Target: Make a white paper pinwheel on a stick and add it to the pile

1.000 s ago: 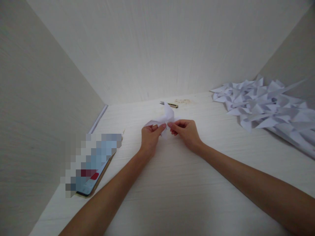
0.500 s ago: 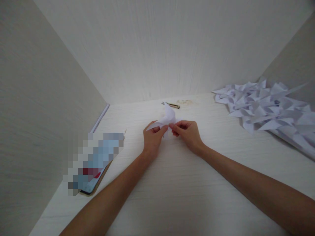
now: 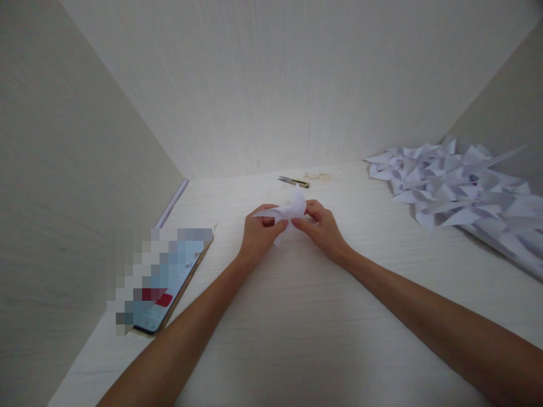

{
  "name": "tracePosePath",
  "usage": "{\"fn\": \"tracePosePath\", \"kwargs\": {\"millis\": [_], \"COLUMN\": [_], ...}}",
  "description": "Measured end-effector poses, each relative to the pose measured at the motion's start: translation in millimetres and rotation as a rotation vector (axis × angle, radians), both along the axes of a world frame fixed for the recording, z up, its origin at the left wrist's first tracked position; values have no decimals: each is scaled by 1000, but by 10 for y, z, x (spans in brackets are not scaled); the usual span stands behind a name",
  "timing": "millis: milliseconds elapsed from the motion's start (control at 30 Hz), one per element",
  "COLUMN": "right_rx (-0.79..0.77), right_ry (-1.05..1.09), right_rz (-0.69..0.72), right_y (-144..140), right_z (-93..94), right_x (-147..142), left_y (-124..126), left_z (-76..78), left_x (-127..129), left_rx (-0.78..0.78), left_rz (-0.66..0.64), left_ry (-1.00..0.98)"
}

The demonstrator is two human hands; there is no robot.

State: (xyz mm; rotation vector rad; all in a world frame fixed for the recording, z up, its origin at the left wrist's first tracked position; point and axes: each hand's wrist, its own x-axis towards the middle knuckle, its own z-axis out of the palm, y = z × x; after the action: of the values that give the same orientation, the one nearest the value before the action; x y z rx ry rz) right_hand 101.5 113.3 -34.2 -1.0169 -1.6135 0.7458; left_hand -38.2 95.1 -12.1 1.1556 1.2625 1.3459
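Between my two hands is a white paper pinwheel [image 3: 288, 212], its curved, pointed blades sticking out to the left, up and down. My left hand [image 3: 259, 230] is closed on its left side, with the thumb pressed near the middle. On the other side my right hand [image 3: 320, 227] pinches the paper, thumb close to the left thumb and fingers behind. The fingertips behind the paper are partly hidden. Just beyond the hands a pair of thread snips [image 3: 294, 181] lies on the white tabletop [image 3: 297, 316].
A heap of white paper pinwheels [image 3: 445, 181] lies at the right against the wall, with a rolled white paper [image 3: 500, 251] under it. To the left rests a phone [image 3: 182, 288], partly pixelated. A thin white rod [image 3: 172, 203] runs along the left wall's foot.
The pinwheel has turned in my hands, its upright blade now leaning further right. My right fingers have shifted from a tight pinch at the front to behind the paper.
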Motion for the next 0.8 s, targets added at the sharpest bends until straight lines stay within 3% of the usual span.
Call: {"fn": "tracePosePath", "kwargs": {"millis": [167,433,800], "right_rx": [-50,-37,32], "right_ry": [-47,-33,74], "right_rz": [49,-3,-11], "right_y": [-2,-14,-47], "right_z": [24,45,54], "right_x": [19,23,17], "left_y": [-5,31,15], "left_z": [-14,-96,-73], "left_x": [-11,9,21], "left_rx": [-11,-35,-12], "left_rz": [-61,-112,-82], "left_ry": [23,-48,-74]}}
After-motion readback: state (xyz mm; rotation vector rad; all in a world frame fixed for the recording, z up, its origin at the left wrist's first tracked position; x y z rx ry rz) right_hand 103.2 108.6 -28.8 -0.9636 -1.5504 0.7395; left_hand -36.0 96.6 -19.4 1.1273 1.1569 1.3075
